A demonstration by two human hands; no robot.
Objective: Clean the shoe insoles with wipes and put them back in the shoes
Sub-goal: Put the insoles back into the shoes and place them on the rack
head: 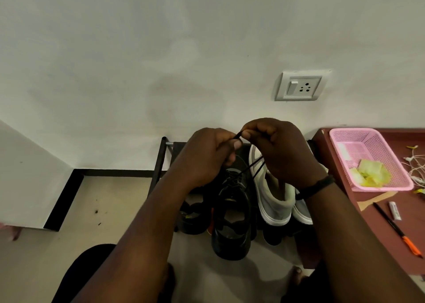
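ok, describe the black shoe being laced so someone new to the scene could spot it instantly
Start at the dark shoe rack against the white wall, left of the maroon table. The black shoe sits at the front, toe toward the wall, just left of the white sneakers. It alone has laces pulled up taut, pinched by the left hand and right hand.

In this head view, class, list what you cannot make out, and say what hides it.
- Insole of the black shoe: opening too dark to tell.
- How the lace is tied: fingers of the left hand and right hand cover it.
- Shoes behind on the rack: arms block them.
- Yellow pieces in the pink basket: too crumpled to identify.
- Pen markings: too small.
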